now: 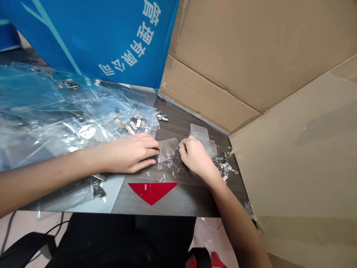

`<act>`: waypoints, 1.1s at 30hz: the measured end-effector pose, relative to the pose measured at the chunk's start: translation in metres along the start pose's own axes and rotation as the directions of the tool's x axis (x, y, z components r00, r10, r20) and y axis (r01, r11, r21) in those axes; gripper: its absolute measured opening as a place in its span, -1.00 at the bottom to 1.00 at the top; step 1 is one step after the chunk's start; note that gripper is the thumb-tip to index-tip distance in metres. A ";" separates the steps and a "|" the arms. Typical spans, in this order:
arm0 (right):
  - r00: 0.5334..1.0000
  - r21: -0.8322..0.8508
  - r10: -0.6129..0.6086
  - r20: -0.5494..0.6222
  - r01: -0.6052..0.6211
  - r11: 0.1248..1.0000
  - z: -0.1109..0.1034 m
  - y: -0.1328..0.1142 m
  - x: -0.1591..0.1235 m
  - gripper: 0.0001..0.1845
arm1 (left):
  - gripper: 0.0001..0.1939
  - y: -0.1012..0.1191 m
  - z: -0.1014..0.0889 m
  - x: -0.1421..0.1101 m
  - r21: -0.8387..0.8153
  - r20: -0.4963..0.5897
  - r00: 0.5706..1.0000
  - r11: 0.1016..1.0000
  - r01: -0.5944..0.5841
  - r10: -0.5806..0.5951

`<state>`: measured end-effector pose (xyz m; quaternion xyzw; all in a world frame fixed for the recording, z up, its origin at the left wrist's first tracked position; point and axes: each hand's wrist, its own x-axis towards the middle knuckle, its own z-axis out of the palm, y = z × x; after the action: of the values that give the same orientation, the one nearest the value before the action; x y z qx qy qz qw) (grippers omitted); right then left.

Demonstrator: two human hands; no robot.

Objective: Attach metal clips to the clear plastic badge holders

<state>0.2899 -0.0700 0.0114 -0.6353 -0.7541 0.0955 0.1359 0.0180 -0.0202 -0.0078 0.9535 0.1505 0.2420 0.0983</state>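
Left hand [129,153] and right hand [196,156] touching opposite edges of a clear plastic badge holder [167,149], flat on a dark wood-grain worktop [192,197], heap of clear holders [55,111] at left, metal clips [224,166] beside right hand, red triangle [152,191] near the worktop's edge, cardboard box flaps [251,63] behind

**Work Area Surroundings: Cardboard Screens and Blue Banner**

A blue banner [83,41] with white lettering, upside down in this view, hangs beyond the table's [189,201] far left corner. A brown cardboard sheet [251,48] stands along the far right edge, and a second cardboard sheet [301,149] rises beyond the right edge. The tabletop is dark wood-grain, with a red triangle [152,191] near the front edge. Below that edge lies a pale floor [25,227], crossed by a black cable [8,230]. A red bag [216,260] sits at lower right.
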 end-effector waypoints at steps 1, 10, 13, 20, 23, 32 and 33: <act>1.000 0.006 0.020 -0.020 -0.020 1.000 0.002 -0.003 -0.001 -0.70 | -0.76 -0.001 0.002 -0.001 -0.019 0.006 1.000 1.000 0.004 -0.004; 0.993 0.274 0.076 -0.093 -0.048 0.961 0.016 -0.006 0.001 -0.71 | -0.69 -0.002 0.002 -0.004 0.026 0.062 0.998 1.000 -0.016 0.014; 0.989 0.329 0.102 -0.104 -0.062 0.942 0.023 -0.008 -0.001 -0.51 | -0.68 -0.001 -0.001 -0.002 0.068 0.076 0.997 0.997 -0.039 0.034; 0.996 0.311 0.088 -0.001 -0.083 0.947 0.018 -0.012 0.001 -0.23 | -0.69 0.000 -0.002 -0.002 0.109 0.093 0.995 0.993 -0.049 0.039; 0.995 0.333 0.099 0.000 -0.093 0.938 0.018 -0.014 0.002 -0.34 | -0.69 -0.001 -0.002 -0.002 0.111 0.090 0.996 0.993 -0.031 0.021; 0.968 0.397 0.048 -0.246 0.055 0.916 0.018 -0.018 -0.002 -0.80 | -0.76 0.007 -0.003 0.003 -0.087 -0.137 0.980 0.987 0.133 -0.144; 0.951 0.386 0.020 -0.308 0.105 0.916 0.017 -0.018 -0.003 -0.80 | -0.79 0.010 -0.005 0.005 -0.123 -0.201 0.953 0.971 0.206 -0.228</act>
<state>0.2681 -0.0761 0.0008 -0.5847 -0.7024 0.1445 0.3793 0.0223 -0.0271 0.0009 0.8934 0.2519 0.3381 0.1553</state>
